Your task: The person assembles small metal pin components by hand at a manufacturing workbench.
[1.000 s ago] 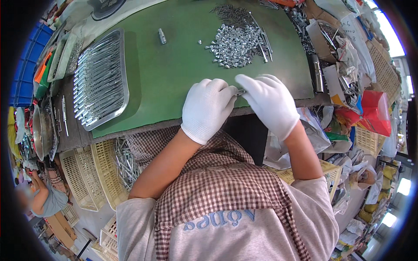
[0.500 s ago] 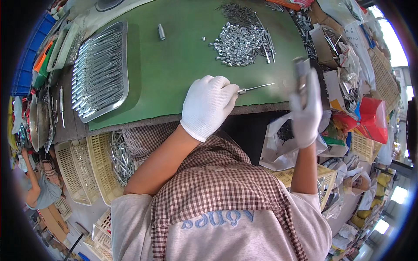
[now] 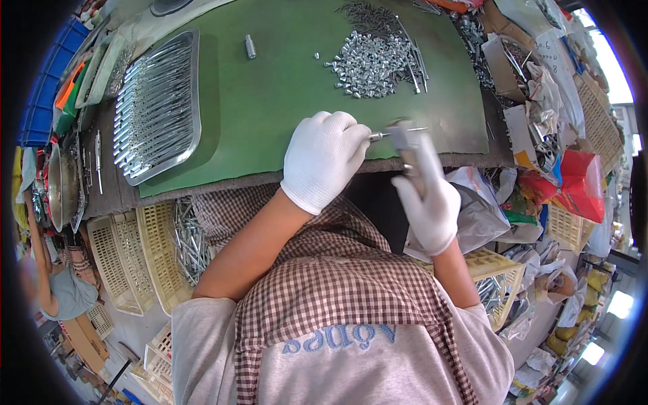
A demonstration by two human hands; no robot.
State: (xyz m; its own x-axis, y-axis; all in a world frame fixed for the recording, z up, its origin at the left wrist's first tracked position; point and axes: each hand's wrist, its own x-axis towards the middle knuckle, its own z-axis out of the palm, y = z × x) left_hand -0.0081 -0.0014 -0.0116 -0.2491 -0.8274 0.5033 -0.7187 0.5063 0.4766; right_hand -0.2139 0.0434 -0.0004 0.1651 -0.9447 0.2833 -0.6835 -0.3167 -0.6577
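Observation:
In a white glove, my left hand (image 3: 326, 160) is closed over the table's front edge. It grips a thin pointed metal rod (image 3: 379, 136) with a thicker silvery collar, which points right. My right hand (image 3: 428, 202), gloved too, is wrapped round a blurred grey metal tool (image 3: 407, 145) whose exact kind I cannot make out. The tool's upper end overlaps the rod in view; whether they touch is unclear. Beyond the hands lies a pile of small silvery metal caps (image 3: 371, 66), with dark thin pins (image 3: 368, 19) behind it.
A metal tray (image 3: 196, 121) of long silvery rods stands left on the green table mat (image 3: 270, 88). A short metal cylinder (image 3: 250, 47) lies farther back. Boxes (image 3: 503, 74) and a red bag (image 3: 577, 185) crowd the right. Plastic baskets (image 3: 158, 260) stand below the table's left.
My right hand has swung left and slightly down with the tool, from the mat's right side to the rod. My left hand stays nearly in place, holding the rod.

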